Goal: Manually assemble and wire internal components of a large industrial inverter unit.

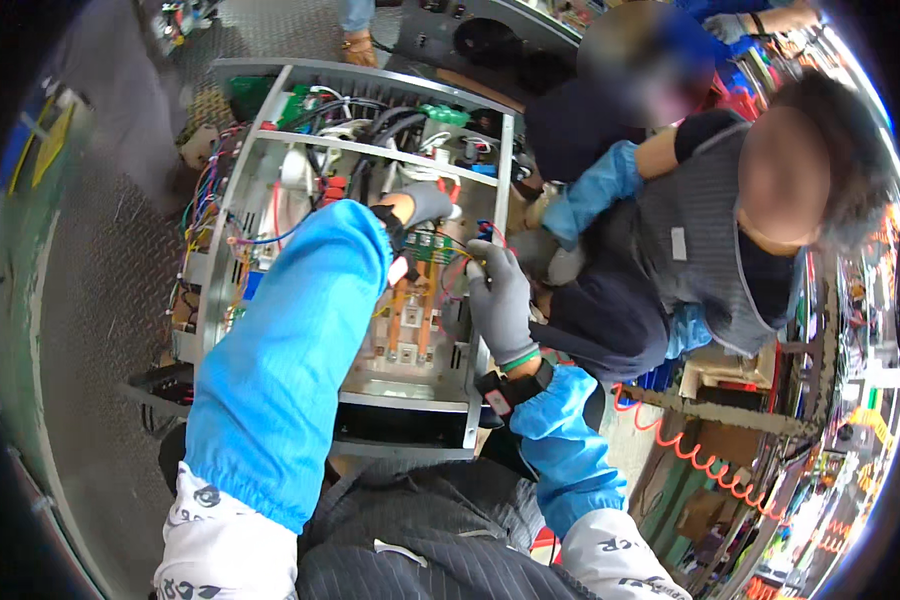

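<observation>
Silver metal open-topped chassis (410, 402) lies centrally in the head view. Grey-gloved left hand (428, 203) reaches inside it, apart from the grey-gloved right hand (498, 300) at its right side, near thin yellow-green wires (456, 250); neither hand's grip can be told. Judged risks: the loose blue fabric left sleeve (280, 350) snagging wires; a sharp tug pulling them loose.

Smooth metal chassis (405, 388), matt cloth gloves (503, 308)

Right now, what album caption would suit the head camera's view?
Grey-gloved left hand and right hand over an open metal chassis holding cables, a co-worker to the right.
</observation>
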### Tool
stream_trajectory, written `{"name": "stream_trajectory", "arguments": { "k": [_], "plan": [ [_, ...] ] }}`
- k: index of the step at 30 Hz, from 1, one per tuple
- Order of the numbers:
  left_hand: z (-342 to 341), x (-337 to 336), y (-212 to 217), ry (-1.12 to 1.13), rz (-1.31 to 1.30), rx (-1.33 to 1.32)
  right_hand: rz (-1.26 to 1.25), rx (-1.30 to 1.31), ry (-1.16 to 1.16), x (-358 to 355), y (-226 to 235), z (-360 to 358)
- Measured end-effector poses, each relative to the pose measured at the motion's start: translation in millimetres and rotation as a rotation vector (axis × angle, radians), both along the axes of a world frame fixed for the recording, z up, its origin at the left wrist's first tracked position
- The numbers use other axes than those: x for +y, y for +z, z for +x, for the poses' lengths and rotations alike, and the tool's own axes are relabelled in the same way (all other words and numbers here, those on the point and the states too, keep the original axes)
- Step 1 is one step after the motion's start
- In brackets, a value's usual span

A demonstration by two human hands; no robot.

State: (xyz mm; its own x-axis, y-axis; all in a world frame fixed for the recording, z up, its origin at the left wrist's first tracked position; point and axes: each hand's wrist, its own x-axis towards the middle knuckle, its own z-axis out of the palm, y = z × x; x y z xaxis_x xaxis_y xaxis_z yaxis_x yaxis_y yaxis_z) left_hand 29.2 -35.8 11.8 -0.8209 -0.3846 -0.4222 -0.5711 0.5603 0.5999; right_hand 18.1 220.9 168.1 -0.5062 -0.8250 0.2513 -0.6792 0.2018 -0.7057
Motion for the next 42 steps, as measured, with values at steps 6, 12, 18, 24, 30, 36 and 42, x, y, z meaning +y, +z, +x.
{"name": "stream_trajectory", "arguments": {
  "k": [6, 12, 18, 24, 30, 36, 42],
  "plan": [
    [-21, 16, 23, -0.095, 0.084, -0.041, 0.136, 0.016, 0.038, 9, 11, 12],
    [-25, 37, 55, -0.157, 0.098, -0.044, 0.091, 0.103, 0.002, 20, -2, 1],
    [-7, 27, 56, -0.039, 0.178, -0.112, 0.084, 0.168, 0.005, 7, -2, 10],
    [-7, 35, 76, 0.009, 0.108, -0.079, 0.156, 0.383, 0.067, -7, 6, 6],
    [1, 37, 84, -0.103, 0.017, 0.03, 0.34, 0.426, 0.198, -7, -22, 3],
    [-5, 44, 103, -0.141, 0.067, -0.016, 0.323, 0.478, 0.161, 2, -30, -4],
    [1, 38, 90, -0.142, 0.044, -0.015, 0.332, 0.433, 0.284, -2, -29, -6]
  ]
}}
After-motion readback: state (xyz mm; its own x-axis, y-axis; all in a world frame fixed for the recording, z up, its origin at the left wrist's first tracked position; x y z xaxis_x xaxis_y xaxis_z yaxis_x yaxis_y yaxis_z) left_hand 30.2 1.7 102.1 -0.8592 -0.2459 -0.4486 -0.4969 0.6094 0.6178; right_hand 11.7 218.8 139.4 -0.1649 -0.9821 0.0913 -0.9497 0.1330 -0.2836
